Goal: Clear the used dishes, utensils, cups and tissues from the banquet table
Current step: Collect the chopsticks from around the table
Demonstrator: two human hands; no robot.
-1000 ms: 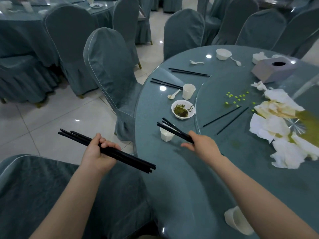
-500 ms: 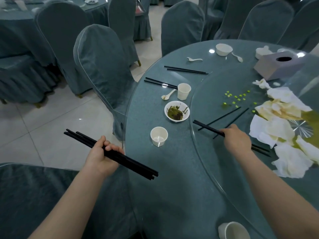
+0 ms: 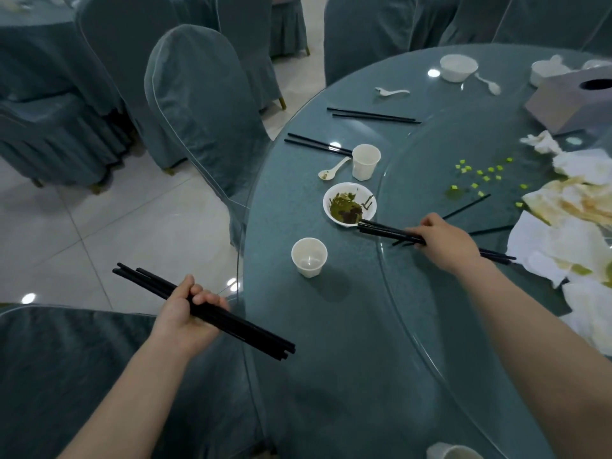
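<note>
The left hand (image 3: 187,318) is curled round a bundle of black chopsticks (image 3: 228,321), held off the tabletop edge at about 7 o'clock from the middle of the view, above a covered chair (image 3: 66,376); the sticks slant from upper left to lower right. The right hand (image 3: 445,241) reaches over the tabletop (image 3: 347,359) toward 3 o'clock, fingers closed on a second bunch of chopsticks (image 3: 385,230) whose tips lie just beside the rim of a small white bowl (image 3: 350,204) holding dark green leftovers; two loose chopsticks (image 3: 467,207) lie on the glass turntable (image 3: 430,160), running under that hand. An empty white cup (image 3: 309,257) stands at 7 o'clock from the bowl, well apart from it; another cup (image 3: 365,161) stands at 12 o'clock from the bowl with a soiled white spoon (image 3: 332,168) beside it; two further pairs of chopsticks (image 3: 372,115) lie toward 12 o'clock. Crumpled, stained tissues (image 3: 569,226) are heaped at the 3 o'clock edge, with small green scraps (image 3: 480,173) scattered near them; a grey tissue box (image 3: 576,99) sits toward 1 o'clock.
</note>
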